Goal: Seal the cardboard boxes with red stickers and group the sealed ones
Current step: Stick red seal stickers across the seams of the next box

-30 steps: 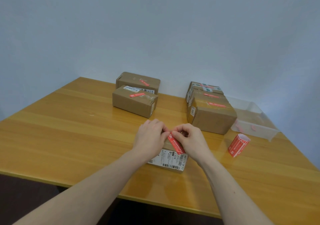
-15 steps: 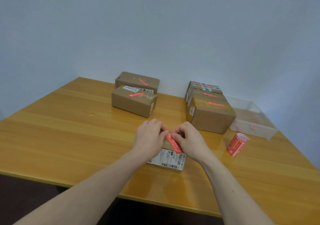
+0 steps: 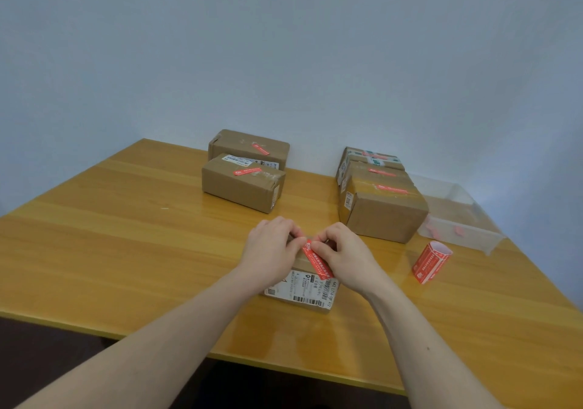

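Mid-sealing: left hand (image 3: 270, 252) and right hand (image 3: 344, 254) pinch a red sticker (image 3: 317, 259) over the box (image 3: 303, 288); next, press it flat.

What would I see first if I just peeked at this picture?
Two hands, the left hand and right hand, pinching a red sticker over a small cardboard box near the table's front edge. Behind them stand two groups of brown boxes already wearing red stickers, and a red sticker roll lies to the right.

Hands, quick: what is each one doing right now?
Left hand: fingers curled, pinching the top end of the red sticker.
Right hand: fingers curled, pinching the same sticker over the cardboard box.
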